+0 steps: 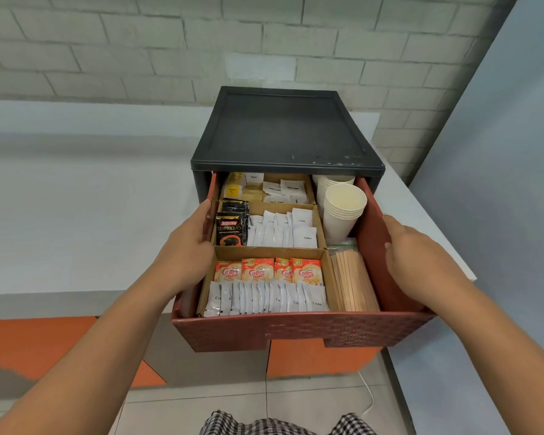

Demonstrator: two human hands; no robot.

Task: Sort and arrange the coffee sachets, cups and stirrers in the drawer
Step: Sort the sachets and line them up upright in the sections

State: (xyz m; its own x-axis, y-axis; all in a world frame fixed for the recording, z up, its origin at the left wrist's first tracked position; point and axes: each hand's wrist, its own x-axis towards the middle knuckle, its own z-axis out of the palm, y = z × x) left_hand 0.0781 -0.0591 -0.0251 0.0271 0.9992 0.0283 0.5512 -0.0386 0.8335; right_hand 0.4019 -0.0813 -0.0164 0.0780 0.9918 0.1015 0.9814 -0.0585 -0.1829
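A red drawer (pixel 296 329) stands pulled out of a black cabinet (pixel 286 130). My left hand (pixel 186 249) grips its left wall, fingers curled over the rim. My right hand (pixel 412 249) holds the right wall from outside. Inside, cardboard dividers hold white cream sachets (pixel 264 301) and Coffee mate packets (pixel 267 271) at the front. Behind them lie black Kopiko sachets (pixel 231 229) and white coffee sachets (pixel 283 233). Sugar sachets (pixel 280 188) sit at the back. Stacked paper cups (pixel 341 211) stand at the right rear, wooden stirrers (pixel 352 281) in front of them.
The cabinet sits on a white counter (pixel 76 199) with an orange front (pixel 38 343), against a grey brick wall (pixel 170 42). A white cable (pixel 369 400) trails on the tiled floor below. Checked fabric (pixel 283 425) shows at the bottom edge.
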